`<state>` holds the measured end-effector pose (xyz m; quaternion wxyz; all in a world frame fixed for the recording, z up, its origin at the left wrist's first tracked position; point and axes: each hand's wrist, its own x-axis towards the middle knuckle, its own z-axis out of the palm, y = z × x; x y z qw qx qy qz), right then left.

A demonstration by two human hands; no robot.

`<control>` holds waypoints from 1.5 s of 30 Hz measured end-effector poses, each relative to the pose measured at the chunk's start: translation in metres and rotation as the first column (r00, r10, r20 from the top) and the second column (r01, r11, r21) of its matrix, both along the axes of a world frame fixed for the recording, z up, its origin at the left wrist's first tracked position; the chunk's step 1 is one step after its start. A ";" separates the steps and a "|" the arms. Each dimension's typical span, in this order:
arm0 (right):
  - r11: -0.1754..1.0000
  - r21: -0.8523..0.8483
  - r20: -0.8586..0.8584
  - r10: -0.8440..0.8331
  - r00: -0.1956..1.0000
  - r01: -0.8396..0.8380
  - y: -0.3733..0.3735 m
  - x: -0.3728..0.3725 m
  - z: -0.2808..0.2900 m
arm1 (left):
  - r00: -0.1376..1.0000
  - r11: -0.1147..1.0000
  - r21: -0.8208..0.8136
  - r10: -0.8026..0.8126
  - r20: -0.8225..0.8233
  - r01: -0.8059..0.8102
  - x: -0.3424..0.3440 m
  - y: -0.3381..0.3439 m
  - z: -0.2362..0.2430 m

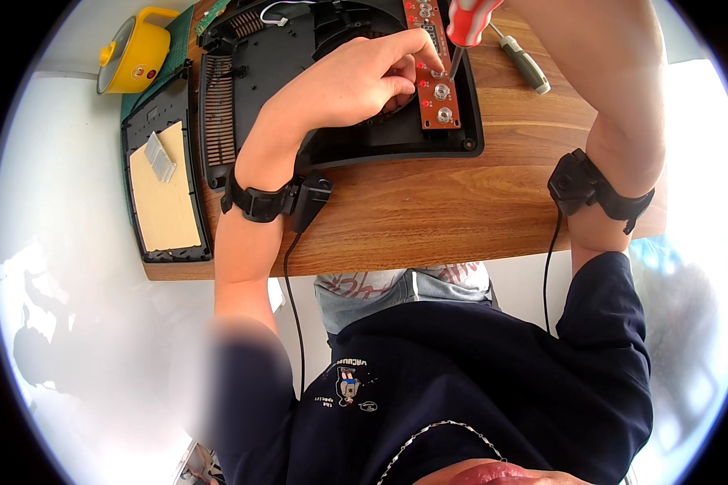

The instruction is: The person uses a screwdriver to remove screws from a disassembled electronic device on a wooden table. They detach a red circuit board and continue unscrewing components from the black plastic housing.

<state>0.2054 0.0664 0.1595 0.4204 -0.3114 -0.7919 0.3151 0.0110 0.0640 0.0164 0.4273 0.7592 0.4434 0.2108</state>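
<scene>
The left hand, fingers half curled, is at the brown rectangular circuit board just rightward, its grip unclear; the right is out of view; a red-and-white-handled screwdriver points down at the board.

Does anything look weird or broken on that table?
The round yellow lidded pot at the upper left seems odd: it looks like kitchenware near the black plastic electronics housing. I see nothing spilled or clearly broken.
</scene>
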 end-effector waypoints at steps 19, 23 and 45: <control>0.974 0.225 0.157 -0.022 0.987 -0.014 -0.011 -0.003 -0.008 | 1.000 1.000 0.002 0.001 0.012 -0.001 0.002 0.001 0.001; 0.998 0.019 0.089 0.054 0.995 -0.056 -0.008 -0.002 0.002 | 1.000 1.000 0.003 0.005 0.011 -0.005 -0.001 0.000 -0.001; 0.995 0.047 -0.122 0.096 0.988 -0.090 0.007 0.009 -0.012 | 0.984 0.959 0.263 0.066 0.166 -0.109 0.000 0.002 0.002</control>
